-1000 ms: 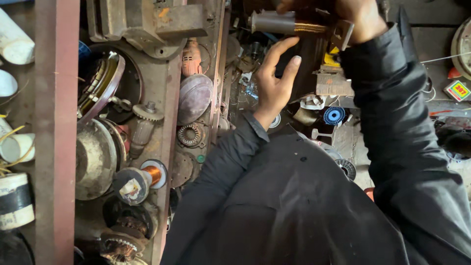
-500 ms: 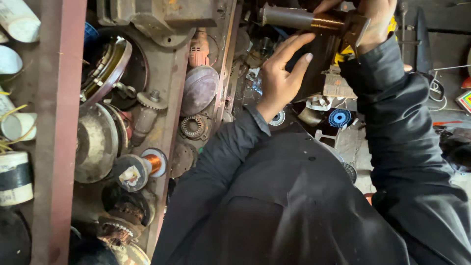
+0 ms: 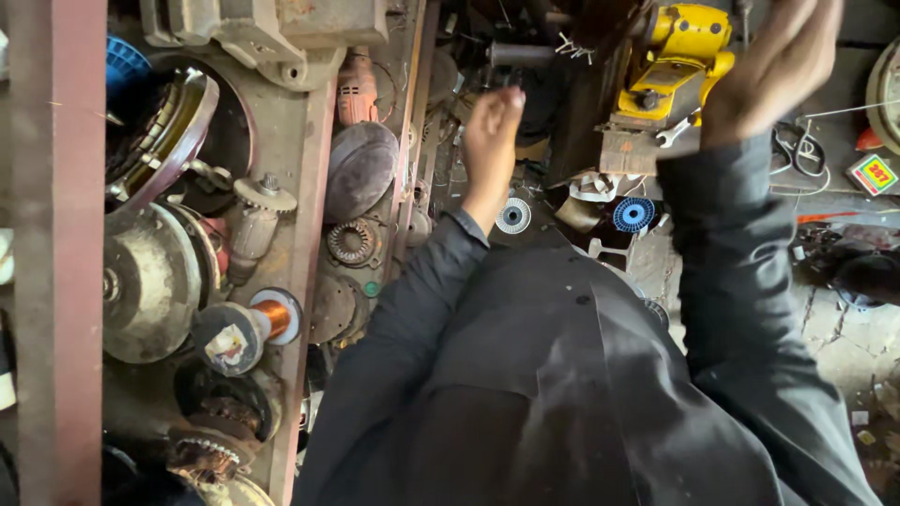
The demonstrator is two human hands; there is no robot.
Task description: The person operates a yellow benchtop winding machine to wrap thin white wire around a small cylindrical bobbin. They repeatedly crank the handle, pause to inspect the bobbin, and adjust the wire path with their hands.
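Note:
My left hand [image 3: 491,148] is stretched forward over the cluttered bench, fingers straight and close together. Its fingertips are just below a grey metal shaft [image 3: 521,54] that sticks out sideways. Nothing shows in its grip. My right hand [image 3: 774,67] is raised at the upper right, blurred, with loosely curved fingers and nothing in it. It hovers beside a yellow power tool [image 3: 679,49] that rests on a dark block. Both arms wear dark sleeves, and my dark jacket fills the lower middle of the view.
A rusty shelf frame [image 3: 58,281] on the left holds motor rotors, a copper-wound armature [image 3: 251,324], round metal covers [image 3: 360,169] and a toothed ring [image 3: 352,242]. Small blue and white spools [image 3: 634,214] lie past my chest. A wrench [image 3: 677,131] and loose wires lie at right.
My right hand has let go of the dark cylinder with the brass band and moved right. My left hand has closed its spread fingers and reached further forward. The view has shifted, showing the yellow tool.

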